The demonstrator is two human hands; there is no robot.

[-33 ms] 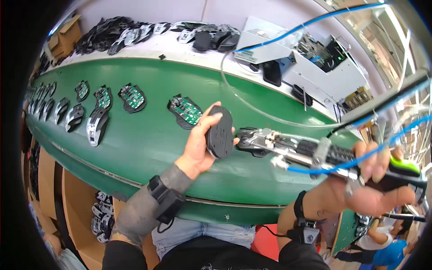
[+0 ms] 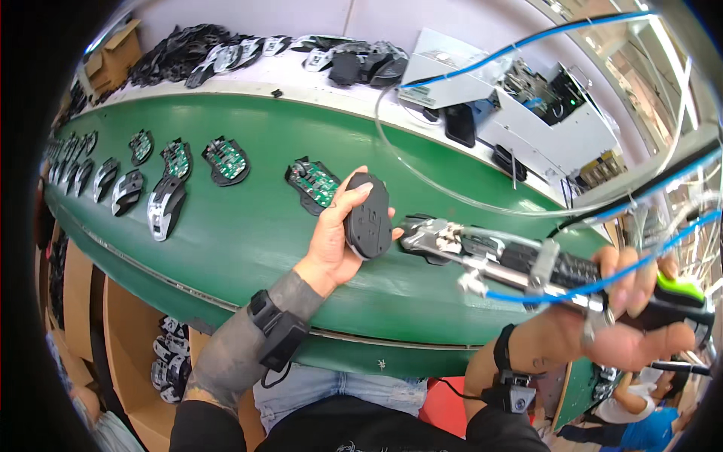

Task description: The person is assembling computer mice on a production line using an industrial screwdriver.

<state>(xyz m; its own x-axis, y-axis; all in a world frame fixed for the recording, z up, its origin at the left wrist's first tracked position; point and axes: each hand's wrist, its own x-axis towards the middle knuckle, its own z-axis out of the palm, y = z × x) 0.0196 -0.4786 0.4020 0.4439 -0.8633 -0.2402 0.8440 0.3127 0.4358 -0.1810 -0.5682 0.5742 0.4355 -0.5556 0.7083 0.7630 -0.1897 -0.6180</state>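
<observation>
My left hand (image 2: pixel 331 245) is closed round a black computer mouse (image 2: pixel 369 218), its flat underside with small holes turned toward me. In my right hand (image 2: pixel 625 301) is a power screwdriver (image 2: pixel 553 267) with a black and lime-green body and a blue air hose. Its metal front end points left and is smeared by motion. Below and behind that end, a dark mouse part (image 2: pixel 422 242) lies on the green bench, partly covered by the tool. Just left of the held mouse lies an open mouse base with a green circuit board (image 2: pixel 312 184).
More mouse bases with circuit boards (image 2: pixel 226 160) and silver-black mouse shells (image 2: pixel 166 207) line the green bench (image 2: pixel 248 252) on the left. A white shelf behind carries shells, a phone (image 2: pixel 459 124) and a white machine (image 2: pixel 542 124). A clear tube (image 2: pixel 467 200) arcs across. Several people are at the lower right.
The view has shifted slightly. My hands keep hold of the mouse and the screwdriver, whose front end is a little lower in the picture.
</observation>
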